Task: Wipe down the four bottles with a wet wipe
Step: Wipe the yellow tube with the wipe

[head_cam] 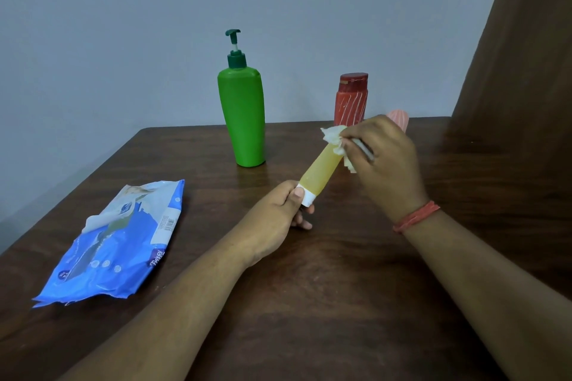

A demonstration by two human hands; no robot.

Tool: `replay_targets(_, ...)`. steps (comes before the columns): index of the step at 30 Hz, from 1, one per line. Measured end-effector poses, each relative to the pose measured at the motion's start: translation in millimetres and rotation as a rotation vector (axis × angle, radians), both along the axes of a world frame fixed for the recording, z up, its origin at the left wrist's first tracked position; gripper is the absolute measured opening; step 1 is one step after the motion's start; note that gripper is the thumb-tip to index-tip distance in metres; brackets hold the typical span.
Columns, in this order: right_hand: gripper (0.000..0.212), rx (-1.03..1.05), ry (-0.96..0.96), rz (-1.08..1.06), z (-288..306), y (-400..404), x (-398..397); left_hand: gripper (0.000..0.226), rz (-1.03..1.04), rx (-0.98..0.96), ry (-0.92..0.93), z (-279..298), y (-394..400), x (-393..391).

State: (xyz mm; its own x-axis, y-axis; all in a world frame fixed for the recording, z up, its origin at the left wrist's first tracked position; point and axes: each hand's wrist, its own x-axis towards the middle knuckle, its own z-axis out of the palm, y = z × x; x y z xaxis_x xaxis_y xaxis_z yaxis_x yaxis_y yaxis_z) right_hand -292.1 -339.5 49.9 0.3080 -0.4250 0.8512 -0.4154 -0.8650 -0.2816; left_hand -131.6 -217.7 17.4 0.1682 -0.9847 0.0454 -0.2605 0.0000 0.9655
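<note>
Left hand [280,207]: you pinch the yellow bottle's [318,172] white cap end, holding it tilted above the surface [309,288] so its sides stay reachable.
Right hand [383,158]: clamped around the wet wipe [332,136], wrapping the bottle's far end.
Others: green bottle [243,114] and red bottle [351,99] stand waiting behind.

Tilted yellow bottle [320,171] wrapped by white wipe [335,139], green pump bottle [243,114], red bottle [351,99] upright
</note>
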Motion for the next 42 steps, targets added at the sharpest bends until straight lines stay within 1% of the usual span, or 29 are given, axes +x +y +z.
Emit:
replay_targets(2, 0.011, -0.009, -0.005, 0.019, -1, 1, -1, 0.027, 0.004, 0.0, -0.021, 0, 0, -1)
replay_targets(5, 0.011, -0.128, 0.17, 0.118, -7, 10, 6, 0.028, 0.013, 0.004, -0.023, 0, 0, 0)
replay_targets(6, 0.011, -0.152, 0.199, 0.125, -8, 11, 8, 0.028, 0.018, 0.004, -0.016, 0, 0, 0)
replay_targets(7, 0.01, -0.144, 0.178, 0.113, -7, 9, 9, 0.028, 0.021, 0.003, -0.005, 0, -1, 0)
replay_targets(10, 0.01, -0.037, 0.009, 0.027, -2, 2, 2, 0.028, 0.013, 0.002, 0.009, 0, -1, 0)
replay_targets(11, 0.01, -0.007, -0.017, 0.005, -3, 3, 1, 0.028, 0.01, 0.004, 0.005, 1, -1, -1)
replay_targets(16, 0.011, -0.069, 0.073, 0.064, -11, 13, 8, 0.029, 0.013, -0.015, 0.048, 0, -1, 0)
replay_targets(19, 0.009, -0.02, -0.009, 0.039, -7, 8, 6, 0.029, 0.006, -0.018, 0.067, -2, -1, 2)
replay_targets(20, 0.009, -0.012, -0.007, 0.05, -7, 9, 5, 0.029, 0.003, -0.02, 0.068, -2, -1, 2)
replay_targets(21, 0.009, -0.023, 0.037, 0.084, -9, 11, 7, 0.03, 0.004, -0.022, 0.073, -2, -2, 3)
replay_targets(24, 0.01, -0.135, 0.284, 0.194, -15, 19, 13, 0.032, 0.02, -0.037, 0.136, -3, -3, 4)
replay_targets(25, 0.01, -0.155, 0.304, 0.191, -15, 20, 14, 0.033, 0.023, -0.036, 0.154, -3, -3, 4)
replay_targets(28, 0.01, -0.105, 0.18, 0.152, -9, 20, 12, 0.033, 0.019, -0.036, 0.161, -4, -3, 4)
replay_targets(29, 0.009, -0.109, 0.192, 0.168, -10, 22, 13, 0.033, 0.02, -0.039, 0.166, -4, -3, 4)
replay_targets(32, 0.01, -0.201, 0.366, 0.239, -14, 26, 16, 0.034, 0.038, -0.043, 0.215, -3, -4, 3)
replay_targets(33, 0.01, -0.198, 0.356, 0.221, -14, 24, 15, 0.034, 0.04, -0.047, 0.221, -3, -4, 3)
replay_targets(35, 0.01, -0.141, 0.237, 0.156, -10, 20, 12, 0.034, 0.037, -0.055, 0.211, -5, -4, 4)
replay_targets(36, 0.011, -0.123, 0.209, 0.152, -10, 20, 11, 0.034, 0.034, -0.058, 0.205, -6, -5, 4)
replay_targets(37, 0.012, -0.129, 0.235, 0.177, -10, 22, 12, 0.033, 0.033, -0.062, 0.21, -6, -5, 5)
replay_targets(39, 0.012, -0.182, 0.358, 0.246, -15, 28, 16, 0.034, 0.041, -0.066, 0.256, -6, -6, 6)
replay_targets(40, 0.01, -0.187, 0.367, 0.256, -16, 29, 17, 0.034, 0.049, -0.069, 0.279, -6, -6, 6)
replay_targets(42, 0.007, -0.113, 0.246, 0.209, -14, 25, 17, 0.034, 0.06, -0.085, 0.305, -6, -6, 5)
